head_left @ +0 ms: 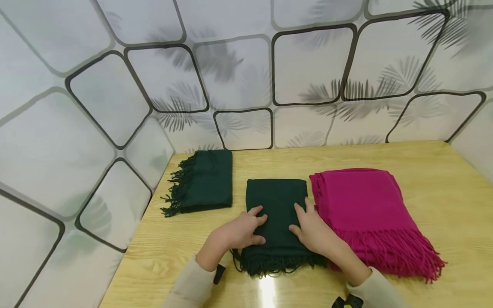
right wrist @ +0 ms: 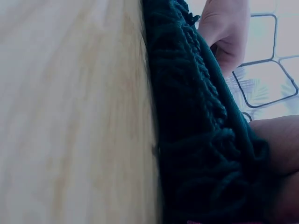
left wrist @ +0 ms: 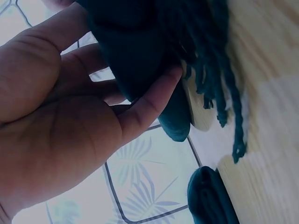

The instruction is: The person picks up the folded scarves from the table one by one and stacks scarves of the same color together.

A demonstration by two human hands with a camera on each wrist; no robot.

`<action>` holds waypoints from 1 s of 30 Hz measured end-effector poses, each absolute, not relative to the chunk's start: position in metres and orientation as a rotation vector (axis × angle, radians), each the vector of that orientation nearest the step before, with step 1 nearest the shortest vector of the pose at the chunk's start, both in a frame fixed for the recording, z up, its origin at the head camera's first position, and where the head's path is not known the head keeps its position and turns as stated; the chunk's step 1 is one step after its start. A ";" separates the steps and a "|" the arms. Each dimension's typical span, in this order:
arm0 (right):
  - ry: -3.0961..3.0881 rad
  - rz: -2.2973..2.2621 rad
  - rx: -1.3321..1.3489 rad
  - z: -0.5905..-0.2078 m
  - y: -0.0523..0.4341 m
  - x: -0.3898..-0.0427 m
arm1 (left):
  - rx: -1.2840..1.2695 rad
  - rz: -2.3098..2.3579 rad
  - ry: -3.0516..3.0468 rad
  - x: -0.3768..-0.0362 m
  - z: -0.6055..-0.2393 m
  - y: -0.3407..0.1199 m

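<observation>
Folded dark green scarf point(head_left: 276, 214) lying at the middle of the wooden tabletop point(head_left: 443, 179), fringe toward the person; left hand point(head_left: 240, 231) resting on its near left part, the thumb curled under the edge in the left wrist view, so that it pinches the fold; right hand point(head_left: 313, 231) lying flat on the near right part, fingers extended and pressing, gripping nothing; a second dark green scarf point(head_left: 204, 179) folded well to the left near the wall; a magenta scarf point(head_left: 366, 209) folded just beside the right hand. Smoothing is judged best done with even pressure outward from the centre, keeping edges aligned and the fringe untangled; no brand, label or legible writing appears on any item.
</observation>
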State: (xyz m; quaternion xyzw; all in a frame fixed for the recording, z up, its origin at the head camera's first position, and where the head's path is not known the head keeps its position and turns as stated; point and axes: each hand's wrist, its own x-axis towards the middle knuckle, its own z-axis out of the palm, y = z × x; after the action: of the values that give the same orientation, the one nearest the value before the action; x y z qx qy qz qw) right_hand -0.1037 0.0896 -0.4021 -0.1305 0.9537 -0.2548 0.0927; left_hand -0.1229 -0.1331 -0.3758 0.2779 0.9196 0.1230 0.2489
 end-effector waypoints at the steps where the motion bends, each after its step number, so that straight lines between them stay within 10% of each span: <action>1: 2.843 -0.749 -0.395 -0.404 0.091 -0.104 | 0.762 0.331 2.508 -0.124 -0.376 -0.132; 30: 2.824 -0.324 -0.596 -0.422 0.097 -0.099 | 0.861 0.209 2.461 -0.134 -0.388 -0.136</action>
State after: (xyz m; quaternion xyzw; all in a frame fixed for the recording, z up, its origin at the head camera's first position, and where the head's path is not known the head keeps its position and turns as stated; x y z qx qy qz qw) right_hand -0.0990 0.0972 -0.4218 -0.2038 0.9655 -0.1108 0.1182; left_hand -0.1341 -0.1356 -0.3881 0.3177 0.9086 0.0771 0.2598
